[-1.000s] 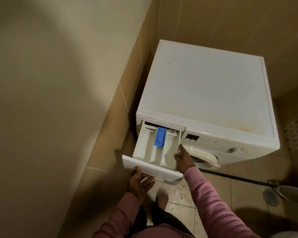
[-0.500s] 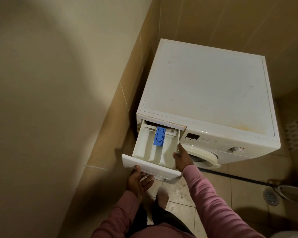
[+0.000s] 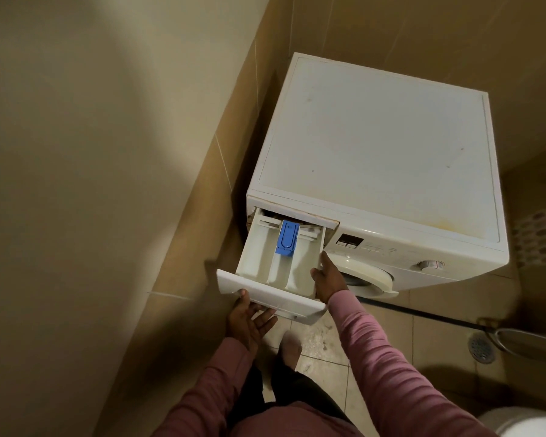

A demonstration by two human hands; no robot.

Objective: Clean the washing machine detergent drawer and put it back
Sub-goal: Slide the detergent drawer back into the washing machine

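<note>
Fingers (image 3: 267, 315) of the left hand (image 3: 249, 321) lie spread and nearly straight, palm up, under the front panel (image 3: 265, 294) of the detergent drawer (image 3: 275, 266). The drawer stands pulled far out of its slot at the top left corner of the washing machine (image 3: 375, 159), with only its back end under the lid edge. From the head camera the step in hand looks like freeing the drawer so that it can be washed. To do that well, the pull should probably run straight along the rails, with the front kept level so the rear does not jam. If the drawer catches, the blue insert (image 3: 287, 238) in the middle compartment is likely the release to press. Weight should pass to the supporting palm as the back comes clear, since any residue or water inside could spill onto the tiled floor (image 3: 322, 339). The left thumb touches the panel's near left edge; the hand is released, bearing rather than clasping. The right hand (image 3: 327, 280) grasps the drawer's right wall, forefinger stretched along it and thumb at the rim, while its other fingers are hidden below. The round door (image 3: 369, 279) sits just behind that hand
</note>
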